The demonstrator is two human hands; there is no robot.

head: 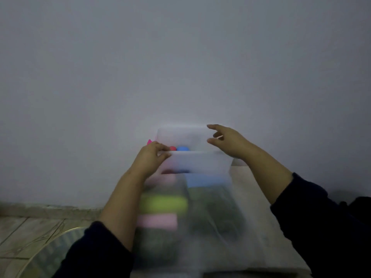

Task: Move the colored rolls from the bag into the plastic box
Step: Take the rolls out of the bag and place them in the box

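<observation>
My left hand [150, 157] grips the near left corner of the plastic box [198, 160], thumb on the near wall and fingers curled over the rim. My right hand [226, 140] hovers at the far right corner of the same box, fingers and thumb spread and loosely bent; I cannot tell whether they touch the rim. Both my sleeves are dark and pushed up the forearms.

The box is clear and sits at the far end of the table [253, 197], close to the grey wall [180, 57]. Inside it, at the left near my fingers, I see a red roll [173, 148] and just right of it a blue roll [182, 148]. A small pink thing [149, 141] shows outside the box at its far left corner; what it is I cannot tell.

Nearer to me lies the bag [200, 217], clear and heavily blurred. Through it I make out a green roll [163, 203] on the left, a pink roll [157, 221] just nearer than that, and a pale blue roll [206, 180] at the far right, beside the box. Darker shapes in the bag are too blurred to identify.

A round glass surface with a gold rim [50, 251] stands at the near left, over a tiled floor [24, 233].
</observation>
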